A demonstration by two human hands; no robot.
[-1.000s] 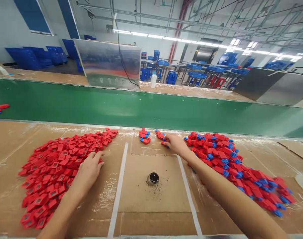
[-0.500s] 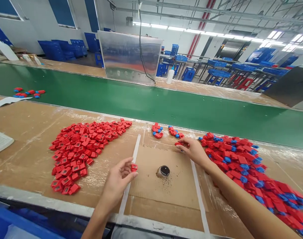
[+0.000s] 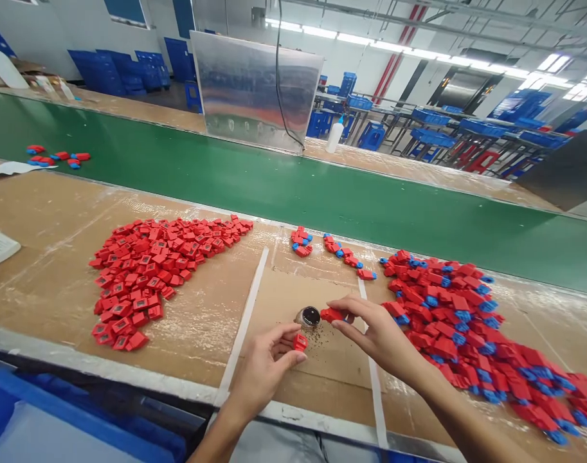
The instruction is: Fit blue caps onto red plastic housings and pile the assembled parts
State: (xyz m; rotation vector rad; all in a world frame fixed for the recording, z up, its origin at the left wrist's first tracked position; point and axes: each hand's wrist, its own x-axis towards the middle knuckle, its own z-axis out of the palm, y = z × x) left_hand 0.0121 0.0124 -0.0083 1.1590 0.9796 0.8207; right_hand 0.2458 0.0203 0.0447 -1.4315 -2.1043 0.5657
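My left hand (image 3: 269, 360) pinches a small red plastic housing (image 3: 300, 342) between thumb and fingertips, its dark opening facing up. Just to the right, my right hand (image 3: 368, 321) grips a red plastic piece (image 3: 330, 314) by its right end; the fingers partly cover it. That piece points left, close beside a small round jar (image 3: 310, 316) of dark contents. I cannot tell whether it touches the rim. Dark specks lie around the jar on a cardboard sheet (image 3: 283, 292). Behind, several red-and-blue pieces (image 3: 353, 262) form a row, with a small cluster (image 3: 301, 242) to their left.
A pile of red housings (image 3: 148, 270) spreads at left, and a heap of red-and-blue pieces (image 3: 447, 308) at right beside my forearm. Beyond runs a green conveyor belt (image 3: 254, 183) with a metal panel (image 3: 257, 90) behind it. A blue bin (image 3: 56, 411) sits below the table edge.
My right hand has come from the back row toward the jar, carrying its red piece. My left hand has moved right with the red housing. The view has tilted down slightly.
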